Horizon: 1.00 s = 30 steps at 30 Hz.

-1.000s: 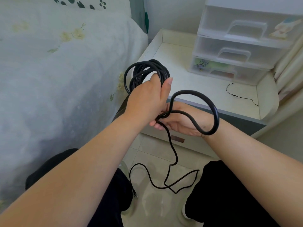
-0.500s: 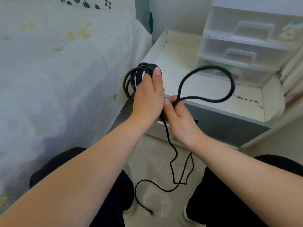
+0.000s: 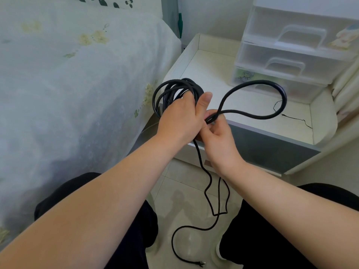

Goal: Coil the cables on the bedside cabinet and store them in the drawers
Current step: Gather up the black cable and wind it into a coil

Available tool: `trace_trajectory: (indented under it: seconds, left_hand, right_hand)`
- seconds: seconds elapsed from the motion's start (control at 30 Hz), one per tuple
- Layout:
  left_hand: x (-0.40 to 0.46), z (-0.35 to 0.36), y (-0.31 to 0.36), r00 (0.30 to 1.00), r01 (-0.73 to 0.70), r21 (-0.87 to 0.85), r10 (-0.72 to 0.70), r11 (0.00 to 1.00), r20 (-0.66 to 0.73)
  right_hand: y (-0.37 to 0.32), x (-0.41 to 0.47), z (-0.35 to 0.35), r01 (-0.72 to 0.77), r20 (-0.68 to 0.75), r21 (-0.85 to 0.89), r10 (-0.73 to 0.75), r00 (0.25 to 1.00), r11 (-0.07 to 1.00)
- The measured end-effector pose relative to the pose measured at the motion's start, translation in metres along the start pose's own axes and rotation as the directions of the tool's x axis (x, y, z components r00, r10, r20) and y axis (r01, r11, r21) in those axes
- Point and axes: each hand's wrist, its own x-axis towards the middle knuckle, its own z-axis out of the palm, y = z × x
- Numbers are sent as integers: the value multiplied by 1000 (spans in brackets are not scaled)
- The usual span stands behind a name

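My left hand (image 3: 180,119) grips a bundle of several loops of thick black cable (image 3: 171,90), held above the front left corner of the white bedside cabinet (image 3: 213,68). Touching it on the right, my right hand (image 3: 217,134) pinches the same cable where a wide loose loop (image 3: 279,92) sweeps out over the cabinet top. The rest of the cable hangs down between my knees, and its plug end (image 3: 201,264) lies on the tiled floor. A thin black wire (image 3: 295,119) lies on the cabinet top at the right. A translucent plastic drawer unit (image 3: 287,61) stands at the cabinet's back right, all drawers closed.
A bed with a pale floral cover (image 3: 68,84) fills the left side, close against the cabinet. The cabinet's grey drawer front (image 3: 272,150) is just behind my right hand. A cream curtain (image 3: 347,90) hangs at the far right. My dark-trousered legs frame the floor below.
The free loop has been lifted from around my right wrist up over the cabinet and has stretched further right. The hanging tail has risen, dragging its plug end across the floor.
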Motion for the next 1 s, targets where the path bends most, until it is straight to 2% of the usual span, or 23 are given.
trace_trajectory:
  seconds: [0.13,0.27,0.37,0.43,0.57,0.67,0.73,0.8,0.9,1.0]
  left_hand:
    - [1,-2,-2,997,-15,101,7,995,79]
    - [3,-3,-5,978,-6,60,-7,998,210]
    - [6,0,-9,974,-23,39,14,999,227]
    - [7,3,-14,962,-41,47,26,998,271]
    - [1,6,-16,891,-67,82,23,994,454]
    - [-7,4,-13,814,64,-41,-28,997,580]
    - [-9,0,-12,761,223,-195,-46,955,647]
    - [-8,-5,-10,709,321,-293,-23,901,705]
    - [-7,-14,-7,646,348,-376,71,859,760]
    - [-5,-25,-2,635,374,-421,103,826,766]
  right_hand:
    - [-1,0,4,-53,7,-22,53,999,998]
    - [-1,1,4,-85,27,-78,87,996,993]
    - [-5,5,1,-131,-33,-92,128,991,987]
    - [-8,14,-7,-174,-86,-39,170,982,984]
    - [-20,39,-38,-284,-194,76,294,936,956]
    - [-19,48,-52,-333,-177,196,367,913,922]
    - [-15,49,-52,-339,-152,226,377,914,913]
    - [-15,51,-51,-320,-159,238,361,919,917]
    - [-23,60,-64,-281,-246,243,339,908,928]
    - [-31,69,-82,-281,-261,178,320,911,943]
